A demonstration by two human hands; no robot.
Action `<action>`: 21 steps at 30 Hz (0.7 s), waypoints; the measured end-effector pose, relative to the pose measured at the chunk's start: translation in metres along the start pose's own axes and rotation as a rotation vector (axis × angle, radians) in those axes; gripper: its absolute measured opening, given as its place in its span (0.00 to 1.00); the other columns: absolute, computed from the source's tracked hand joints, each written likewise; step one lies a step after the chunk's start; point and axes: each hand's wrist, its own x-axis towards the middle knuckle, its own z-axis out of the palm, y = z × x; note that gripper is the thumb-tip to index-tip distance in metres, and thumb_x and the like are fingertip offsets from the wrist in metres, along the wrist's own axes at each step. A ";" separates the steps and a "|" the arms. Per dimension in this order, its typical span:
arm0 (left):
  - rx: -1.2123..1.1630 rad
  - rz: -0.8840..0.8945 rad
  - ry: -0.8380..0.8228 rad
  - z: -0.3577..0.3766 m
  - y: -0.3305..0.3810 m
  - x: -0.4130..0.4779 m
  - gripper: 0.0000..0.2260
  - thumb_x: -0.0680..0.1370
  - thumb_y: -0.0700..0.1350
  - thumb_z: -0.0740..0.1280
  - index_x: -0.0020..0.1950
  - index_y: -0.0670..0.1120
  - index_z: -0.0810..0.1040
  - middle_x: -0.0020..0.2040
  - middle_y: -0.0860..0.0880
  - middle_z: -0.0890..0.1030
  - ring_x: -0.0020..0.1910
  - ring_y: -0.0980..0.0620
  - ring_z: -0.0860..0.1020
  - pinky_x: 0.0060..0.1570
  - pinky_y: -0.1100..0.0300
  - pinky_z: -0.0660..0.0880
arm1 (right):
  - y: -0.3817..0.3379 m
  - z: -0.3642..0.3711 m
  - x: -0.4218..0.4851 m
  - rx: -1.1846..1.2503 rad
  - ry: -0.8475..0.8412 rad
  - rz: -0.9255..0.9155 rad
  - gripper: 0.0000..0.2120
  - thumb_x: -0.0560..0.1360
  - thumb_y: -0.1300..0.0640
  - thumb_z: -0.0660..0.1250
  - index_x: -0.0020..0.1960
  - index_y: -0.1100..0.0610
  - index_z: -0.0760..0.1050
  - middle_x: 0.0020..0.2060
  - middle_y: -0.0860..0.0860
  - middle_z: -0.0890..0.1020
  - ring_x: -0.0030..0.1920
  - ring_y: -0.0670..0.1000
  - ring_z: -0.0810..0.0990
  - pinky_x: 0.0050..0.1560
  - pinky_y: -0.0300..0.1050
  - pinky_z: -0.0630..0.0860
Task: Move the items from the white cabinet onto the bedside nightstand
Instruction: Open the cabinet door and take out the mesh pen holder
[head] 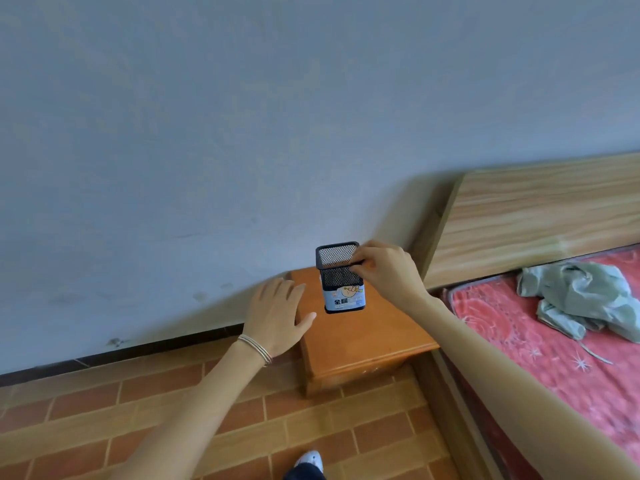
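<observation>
Fingers (363, 269) of my right hand (384, 273) pinch the right rim of a black mesh pen holder (341, 277), thumb and fingertips closed on the wire edge. The holder stands upright with a blue printed label round its lower half, and it sits over the back part of the nightstand (363, 344). I cannot tell whether its base touches the surface or hangs just above it. My left hand (277, 310) is spread flat, palm down, over the nightstand's left edge, just beside the holder and apart from it. Thin bangles (255, 348) circle that wrist. The nightstand is orange-brown wood, set against the pale wall (207, 133) and just beside the bed. A wooden headboard (536, 216) rises on the right, above a red patterned mattress (554, 368) with a crumpled pale green cloth (581, 299) lying on it. Brick-pattern tiles cover the floor (138, 410), and a white shoe (310, 460) shows at the bottom edge.
</observation>
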 end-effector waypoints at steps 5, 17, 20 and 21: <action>-0.011 -0.056 0.010 0.059 -0.021 0.060 0.28 0.73 0.62 0.52 0.58 0.46 0.79 0.53 0.48 0.81 0.54 0.46 0.79 0.54 0.48 0.74 | 0.049 0.063 0.066 0.083 -0.027 0.003 0.03 0.70 0.58 0.70 0.43 0.54 0.82 0.46 0.45 0.81 0.40 0.49 0.80 0.41 0.47 0.76; -0.026 -0.138 0.011 0.318 -0.067 0.141 0.26 0.65 0.58 0.74 0.57 0.46 0.80 0.56 0.47 0.81 0.56 0.48 0.79 0.55 0.49 0.75 | 0.193 0.306 0.139 0.248 0.027 -0.026 0.05 0.68 0.67 0.71 0.42 0.61 0.83 0.47 0.51 0.83 0.46 0.52 0.81 0.45 0.47 0.79; -0.039 -0.166 -0.035 0.371 -0.077 0.151 0.27 0.66 0.59 0.73 0.60 0.46 0.78 0.60 0.47 0.79 0.59 0.47 0.77 0.57 0.49 0.74 | 0.215 0.355 0.148 0.234 0.070 -0.106 0.05 0.68 0.68 0.71 0.42 0.60 0.83 0.47 0.51 0.83 0.46 0.52 0.80 0.46 0.38 0.74; -0.043 -0.181 -0.058 0.385 -0.082 0.154 0.27 0.67 0.59 0.72 0.61 0.46 0.78 0.61 0.46 0.78 0.61 0.47 0.76 0.58 0.49 0.72 | 0.221 0.369 0.151 0.219 0.088 -0.141 0.05 0.68 0.68 0.72 0.42 0.60 0.83 0.47 0.51 0.83 0.45 0.52 0.80 0.46 0.35 0.71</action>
